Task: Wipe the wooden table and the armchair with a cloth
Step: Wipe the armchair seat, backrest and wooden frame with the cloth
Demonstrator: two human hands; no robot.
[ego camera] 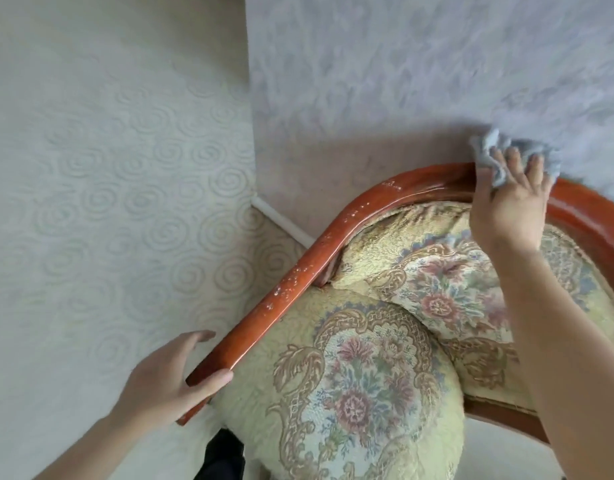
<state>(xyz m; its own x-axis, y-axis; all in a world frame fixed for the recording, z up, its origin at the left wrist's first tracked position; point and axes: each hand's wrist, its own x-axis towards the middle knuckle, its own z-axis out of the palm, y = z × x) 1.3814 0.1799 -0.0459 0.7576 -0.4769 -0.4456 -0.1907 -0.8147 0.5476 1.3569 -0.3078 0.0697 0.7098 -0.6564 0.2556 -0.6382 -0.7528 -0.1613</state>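
The armchair has a curved reddish-brown wooden frame (298, 271) and pale floral cushions (368, 386). It stands in a room corner, seen from above. My right hand (510, 206) presses a crumpled grey cloth (489, 154) onto the top of the backrest rail at the upper right. My left hand (167, 379) grips the near end of the left armrest, thumb on top, fingers on the outer side. White flecks dot the armrest's wood. The wooden table is not in view.
Two walls meet behind the chair: swirl-patterned pale wallpaper (108, 202) at left, mottled bluish wallpaper (402, 81) behind. A white skirting strip (281, 223) runs along the corner floor. A dark piece of clothing (222, 455) shows at the bottom edge.
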